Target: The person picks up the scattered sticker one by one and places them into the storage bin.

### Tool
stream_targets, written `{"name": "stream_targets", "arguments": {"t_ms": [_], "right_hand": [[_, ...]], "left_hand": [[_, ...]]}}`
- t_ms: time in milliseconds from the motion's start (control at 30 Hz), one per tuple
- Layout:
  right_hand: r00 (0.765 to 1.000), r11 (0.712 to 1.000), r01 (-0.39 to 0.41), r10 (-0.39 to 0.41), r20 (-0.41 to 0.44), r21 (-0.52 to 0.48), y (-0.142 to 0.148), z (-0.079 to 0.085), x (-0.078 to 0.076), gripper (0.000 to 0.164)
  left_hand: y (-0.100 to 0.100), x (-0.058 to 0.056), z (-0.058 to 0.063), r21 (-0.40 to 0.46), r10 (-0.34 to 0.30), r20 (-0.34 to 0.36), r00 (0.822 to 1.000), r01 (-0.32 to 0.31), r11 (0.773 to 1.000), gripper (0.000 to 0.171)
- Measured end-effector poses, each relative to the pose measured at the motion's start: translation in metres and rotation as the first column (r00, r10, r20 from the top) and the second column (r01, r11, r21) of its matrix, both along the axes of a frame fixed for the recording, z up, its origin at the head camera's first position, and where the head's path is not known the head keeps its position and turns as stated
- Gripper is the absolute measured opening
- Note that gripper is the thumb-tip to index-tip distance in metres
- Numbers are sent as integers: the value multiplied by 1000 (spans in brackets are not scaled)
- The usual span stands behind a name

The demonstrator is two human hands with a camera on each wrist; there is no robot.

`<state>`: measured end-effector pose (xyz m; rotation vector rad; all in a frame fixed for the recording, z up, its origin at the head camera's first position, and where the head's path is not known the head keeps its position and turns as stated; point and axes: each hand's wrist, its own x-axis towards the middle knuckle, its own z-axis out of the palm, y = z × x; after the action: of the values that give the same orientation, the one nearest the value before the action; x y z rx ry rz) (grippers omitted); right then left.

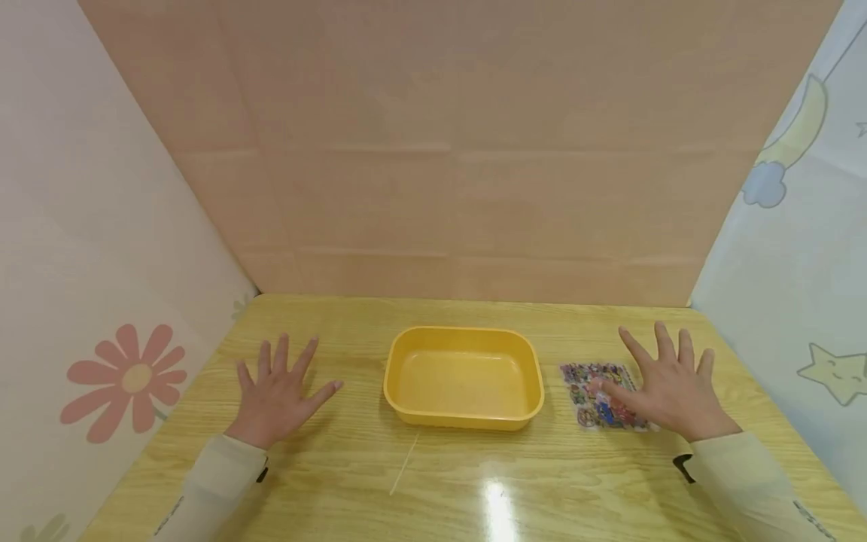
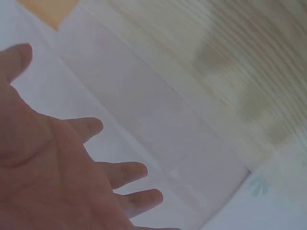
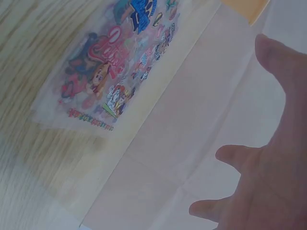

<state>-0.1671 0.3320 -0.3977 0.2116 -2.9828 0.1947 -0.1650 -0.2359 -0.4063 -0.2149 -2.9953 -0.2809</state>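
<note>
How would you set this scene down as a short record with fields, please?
Tray: yellow, rounded corners, on the wooden table between the hands
Packet: see-through, with colourful printed figures, lying on the table right of the tray
Left hand: fingers spread, holds nothing
Right hand: fingers spread, holds nothing; overlaps the packet in the head view
Back wall: plain tan
Side wall prints: red flower left; moon, cloud and star right

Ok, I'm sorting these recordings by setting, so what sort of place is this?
Probably a small screened-off tabletop booth, though what lies beyond isn't shown: a wood-grain table, a creased tan backdrop behind it, and pale side walls printed with a flower and a moon.
</note>
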Motion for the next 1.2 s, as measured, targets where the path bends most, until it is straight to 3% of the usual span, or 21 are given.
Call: {"name": "stream_targets", "arguments": {"t_ms": [267,500,700,833,1000,1200], "right_hand": [[1000,1000,-14,14,25,-2,1,2,1,91],[997,999,-32,32,69,-7,-3,3,2,78],[990,999,-27,30,135,-23,-3,2,1,70],[985,999,-14,20,173,-33,-2,0,-1,70],[973,999,4,7,232,-48,0,-2,-5,77],[954,999,19,-3,299,-51,0,-2,-6,86]], "left_hand": [[12,2,6,159,-82,3,997,80,984,70],[26,-3,10,312,-91,29,995,77,947,64],[40,-7,11,440,-114,92,989,62,896,57],[51,-10,11,529,-153,127,980,64,846,47],[67,-11,14,630,-202,163,966,56,774,41],[80,-16,10,688,-213,174,961,36,725,40]]}}
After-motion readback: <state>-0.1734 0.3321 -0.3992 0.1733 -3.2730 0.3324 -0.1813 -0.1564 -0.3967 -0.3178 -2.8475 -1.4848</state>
